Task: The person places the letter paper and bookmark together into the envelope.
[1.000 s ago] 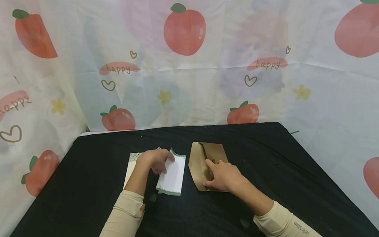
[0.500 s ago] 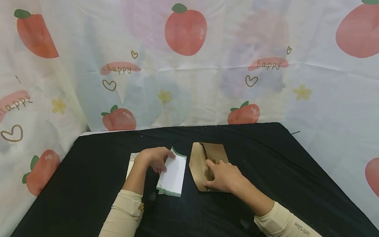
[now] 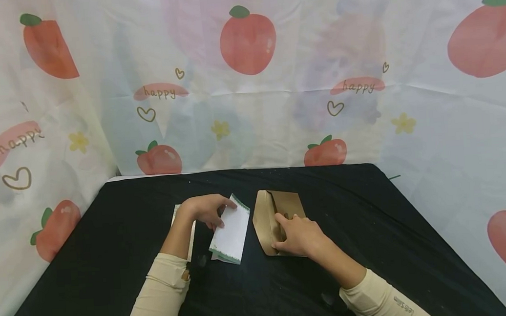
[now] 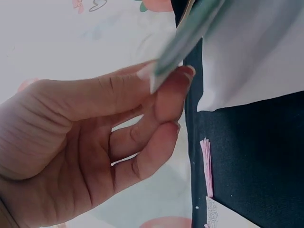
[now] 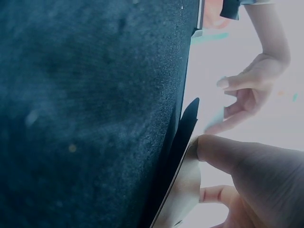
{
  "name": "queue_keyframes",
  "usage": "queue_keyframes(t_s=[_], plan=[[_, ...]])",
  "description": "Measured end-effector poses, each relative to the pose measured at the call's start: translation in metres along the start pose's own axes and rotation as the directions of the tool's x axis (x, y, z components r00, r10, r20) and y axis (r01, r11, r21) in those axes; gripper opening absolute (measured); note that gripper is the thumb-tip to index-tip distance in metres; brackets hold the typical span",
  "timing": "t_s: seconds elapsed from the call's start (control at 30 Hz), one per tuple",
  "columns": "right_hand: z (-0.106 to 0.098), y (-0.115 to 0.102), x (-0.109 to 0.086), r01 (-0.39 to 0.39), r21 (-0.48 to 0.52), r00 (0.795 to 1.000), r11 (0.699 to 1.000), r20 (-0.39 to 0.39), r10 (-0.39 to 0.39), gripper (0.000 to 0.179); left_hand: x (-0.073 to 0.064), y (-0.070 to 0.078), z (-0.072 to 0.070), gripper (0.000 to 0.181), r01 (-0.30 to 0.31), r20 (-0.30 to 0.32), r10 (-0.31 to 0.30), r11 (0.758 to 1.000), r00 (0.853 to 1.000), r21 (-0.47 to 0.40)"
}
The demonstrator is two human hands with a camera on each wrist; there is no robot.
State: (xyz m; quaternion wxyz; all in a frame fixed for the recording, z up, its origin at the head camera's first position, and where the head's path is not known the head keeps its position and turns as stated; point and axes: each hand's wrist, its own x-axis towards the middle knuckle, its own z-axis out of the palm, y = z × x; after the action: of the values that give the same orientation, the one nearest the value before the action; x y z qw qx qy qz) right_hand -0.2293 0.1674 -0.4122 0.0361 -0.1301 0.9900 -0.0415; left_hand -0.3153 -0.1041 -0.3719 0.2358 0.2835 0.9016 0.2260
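My left hand (image 3: 208,210) pinches a folded sheet of white letter paper (image 3: 232,230) with green decorated edges, just left of the envelope. In the left wrist view the thumb and index finger grip the letter paper's green edge (image 4: 183,45), which is blurred. To the right lies a brown kraft envelope (image 3: 263,216), its pointed flap folded out to the left. At its mouth my right hand (image 3: 301,234) holds it with thumb and index finger spread along the opening. The right wrist view shows the right thumb (image 5: 218,151) at the envelope's edge (image 5: 183,194).
A pale card (image 3: 191,240) lies partly hidden under the left forearm. Beside a patterned corner (image 4: 223,213) is a pink tassel (image 4: 206,166). Black cloth (image 3: 254,295) covers the table, and a peach-print curtain (image 3: 276,117) hangs behind and at the sides.
My left hand has shifted slightly right and up, tilting the letter paper a little toward the envelope. The right hand and the envelope have stayed put.
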Motion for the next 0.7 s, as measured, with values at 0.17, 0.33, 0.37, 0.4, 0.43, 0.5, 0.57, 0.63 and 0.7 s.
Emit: queue_keyframes(t_s=[0.17,0.33,0.37,0.4,0.43,0.5,0.57,0.63,0.7], plan=[[0.0000,0.0003,0.0008,0.001,-0.005,1.000,1.000,0.000,-0.001,0.069,-0.0016,0.0019,-0.0025,0.062,-0.027,-0.010,0.027,0.999,1.000,-0.018],[-0.0010,0.0009,0.0016,0.004,-0.005,1.000,1.000,0.000,-0.004,0.068,-0.0027,0.0029,-0.0046,0.062,-0.055,-0.017,0.054,0.998,0.998,-0.040],[-0.0010,0.0010,0.0017,0.005,-0.006,1.000,1.000,-0.001,-0.005,0.068,-0.0026,0.0026,-0.0048,0.062,-0.062,-0.017,0.061,0.997,0.998,-0.042],[-0.0012,0.0010,0.0018,0.008,-0.007,1.000,1.000,-0.002,-0.008,0.068,-0.0021,0.0017,-0.0046,0.062,-0.070,-0.017,0.069,0.996,0.997,-0.048],[-0.0012,0.0011,0.0020,0.007,-0.009,1.000,1.000,-0.002,-0.007,0.068,-0.0016,0.0008,-0.0046,0.062,-0.077,-0.018,0.077,0.996,0.997,-0.053],[-0.0013,0.0009,0.0021,0.006,-0.010,1.000,1.000,0.002,-0.006,0.068,0.0001,-0.0012,-0.0047,0.062,-0.095,-0.024,0.094,0.993,0.995,-0.068],[-0.0013,0.0011,0.0022,0.006,-0.011,1.000,1.000,0.003,-0.006,0.068,0.0020,-0.0030,-0.0048,0.061,-0.114,-0.034,0.111,0.989,0.993,-0.090],[-0.0009,0.0010,0.0022,0.002,-0.010,1.000,1.000,0.006,-0.002,0.069,0.0039,-0.0037,-0.0047,0.061,-0.131,-0.046,0.127,0.985,0.991,-0.110],[-0.0003,0.0009,0.0023,0.002,-0.009,1.000,1.000,0.006,-0.002,0.070,0.0051,-0.0032,-0.0046,0.062,-0.145,-0.058,0.138,0.980,0.989,-0.133]])
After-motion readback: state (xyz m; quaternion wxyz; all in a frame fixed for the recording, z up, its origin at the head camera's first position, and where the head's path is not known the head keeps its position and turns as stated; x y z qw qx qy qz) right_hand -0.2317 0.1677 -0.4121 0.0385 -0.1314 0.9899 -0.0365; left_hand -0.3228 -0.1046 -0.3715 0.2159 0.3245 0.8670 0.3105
